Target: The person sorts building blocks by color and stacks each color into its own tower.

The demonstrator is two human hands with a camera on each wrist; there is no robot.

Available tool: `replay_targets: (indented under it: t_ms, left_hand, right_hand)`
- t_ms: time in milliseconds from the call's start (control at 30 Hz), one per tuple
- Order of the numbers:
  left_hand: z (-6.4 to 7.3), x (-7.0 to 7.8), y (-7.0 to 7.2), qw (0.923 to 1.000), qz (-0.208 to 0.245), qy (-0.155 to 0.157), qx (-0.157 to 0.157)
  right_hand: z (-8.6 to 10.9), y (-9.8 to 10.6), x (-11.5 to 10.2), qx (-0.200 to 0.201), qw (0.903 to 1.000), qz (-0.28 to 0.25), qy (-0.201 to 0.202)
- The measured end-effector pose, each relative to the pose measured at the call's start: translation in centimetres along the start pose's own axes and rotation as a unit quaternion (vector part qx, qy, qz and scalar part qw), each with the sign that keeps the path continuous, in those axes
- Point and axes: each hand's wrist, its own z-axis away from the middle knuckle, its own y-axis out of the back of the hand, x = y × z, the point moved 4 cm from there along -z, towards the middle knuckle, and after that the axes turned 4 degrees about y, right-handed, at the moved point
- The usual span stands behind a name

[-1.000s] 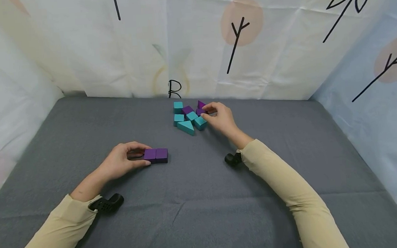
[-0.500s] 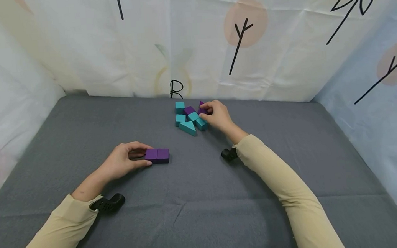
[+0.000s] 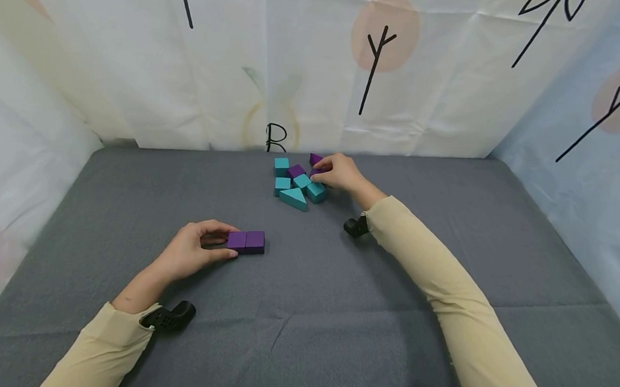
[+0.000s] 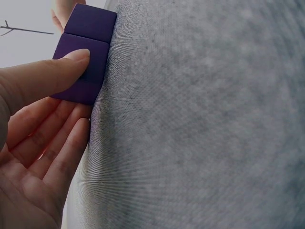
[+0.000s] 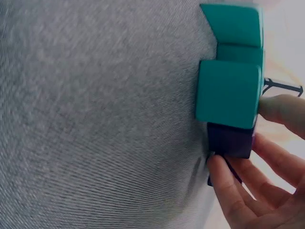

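My left hand (image 3: 192, 249) pinches the nearer of two purple cubes (image 4: 78, 90) between thumb and fingers. The second purple cube (image 3: 256, 240) sits flush against its right side on the grey cloth. Farther back, my right hand (image 3: 343, 172) has thumb and fingers around another purple cube (image 5: 231, 141), mostly covered in the head view. Just behind those fingers lies a purple triangular block (image 3: 315, 158). A teal block (image 5: 228, 93) stands right in front of the gripped cube in the right wrist view.
Beside the right hand are several teal blocks (image 3: 282, 186), a teal triangular block (image 3: 293, 199) and a further purple block (image 3: 296, 171). The grey-covered table (image 3: 321, 348) ends at a patterned white curtain (image 3: 313, 85) behind the blocks.
The right hand has shifted slightly around the purple cube, its forearm swinging a little to the left. More of the purple triangular block shows now. The left hand and its two cubes stay put.
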Motion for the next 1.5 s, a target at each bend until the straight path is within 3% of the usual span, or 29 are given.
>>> replay_targets:
  t_ms: [333, 567, 700, 1500]
  left_hand:
    - [0.1, 0.2, -0.2, 1.0, -0.002, -0.004, -0.001]
    - [0.1, 1.1, 0.1, 0.9998, -0.003, -0.017, 0.001]
    - [0.0, 1.2, 0.2, 0.9999, -0.006, -0.009, -0.001]
    - [0.3, 1.3, 0.2, 1.0, -0.005, -0.008, 0.002]
  right_hand:
    - [0.4, 0.0, 1.2, 0.058, 0.9982, -0.008, -0.01]
    - [1.2, 1.1, 1.7, 0.101, 0.9945, -0.015, -0.024]
    - [1.6, 1.5, 1.8, 0.109, 0.9935, -0.022, -0.026]
    - [4.7, 1.3, 1.2, 0.176, 0.978, -0.105, 0.038]
